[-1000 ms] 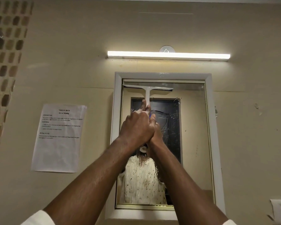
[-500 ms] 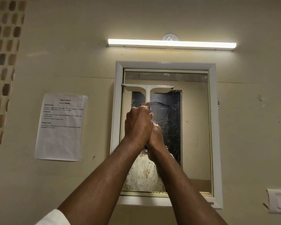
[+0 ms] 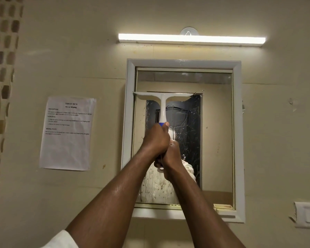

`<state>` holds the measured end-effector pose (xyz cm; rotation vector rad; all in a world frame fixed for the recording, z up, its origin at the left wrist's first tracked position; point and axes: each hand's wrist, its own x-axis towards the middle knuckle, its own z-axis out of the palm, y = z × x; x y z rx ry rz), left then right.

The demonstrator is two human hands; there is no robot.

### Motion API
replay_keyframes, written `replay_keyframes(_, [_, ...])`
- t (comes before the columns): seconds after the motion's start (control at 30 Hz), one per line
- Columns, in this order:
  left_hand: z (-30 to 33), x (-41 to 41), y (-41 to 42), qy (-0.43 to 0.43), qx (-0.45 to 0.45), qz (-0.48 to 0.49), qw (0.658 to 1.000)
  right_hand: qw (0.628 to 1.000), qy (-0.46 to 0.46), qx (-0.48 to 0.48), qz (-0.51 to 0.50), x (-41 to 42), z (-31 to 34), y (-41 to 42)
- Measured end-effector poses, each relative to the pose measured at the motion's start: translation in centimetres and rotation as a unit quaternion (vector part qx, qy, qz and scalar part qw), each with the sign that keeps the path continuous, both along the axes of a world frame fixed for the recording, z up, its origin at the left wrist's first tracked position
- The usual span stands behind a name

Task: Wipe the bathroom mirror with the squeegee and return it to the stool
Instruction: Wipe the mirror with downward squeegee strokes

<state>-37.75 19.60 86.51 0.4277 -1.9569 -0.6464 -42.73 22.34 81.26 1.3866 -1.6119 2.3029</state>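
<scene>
- Squeegee (image 3: 162, 97) blade flat on mirror (image 3: 215, 140), upper left part.
- Left hand (image 3: 156, 138) and right hand (image 3: 172, 154), fingers clamped round its handle.
- Likely light, stiff plastic; wet handle may slip, so grip low.

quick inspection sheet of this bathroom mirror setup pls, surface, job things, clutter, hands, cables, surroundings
surface: mirror in a white frame, streaks and water marks on the glass at centre, mostly below the blade.
job's things: squeegee blade level on the left half of the glass, about a third of the way down; stool not in view.
clutter: small pale item at the mirror's lower right corner, kind unclear.
hands: left hand and right hand both grip the squeegee handle, left above right.
cables: nothing seen.
surroundings: lit tube light above, printed task sheet on the wall to the left, switch plate lower right.
</scene>
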Motion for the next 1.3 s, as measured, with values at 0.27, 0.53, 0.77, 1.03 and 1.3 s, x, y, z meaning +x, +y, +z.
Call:
replay_keyframes(0.27, [-1.8, 0.7, 0.0, -0.027, 0.027, -0.056, 0.998, 1.000, -0.018, 0.007, -0.017, 0.6, -2.1, -0.1])
replay_keyframes(0.53, [-6.0, 1.0, -0.5, -0.054, 0.038, -0.056, 0.996, 0.994, -0.101, 0.022, 0.034, 2.0, -6.0, 0.3])
replay_keyframes(0.77, [-9.2, 1.2, -0.4, -0.059, 0.042, -0.058, 0.996, 0.996, -0.076, 0.035, -0.011, 2.3, -9.3, 0.7])
replay_keyframes(1.03, [-12.4, 1.1, 0.0, -0.082, 0.071, -0.051, 0.993, 0.996, -0.060, 0.058, -0.027, 2.6, -12.3, 1.5])
replay_keyframes(1.3, [-15.6, 2.2, 0.9, -0.091, 0.113, -0.078, 0.986, 0.993, -0.064, 0.095, -0.032, 3.3, -15.7, 2.4])
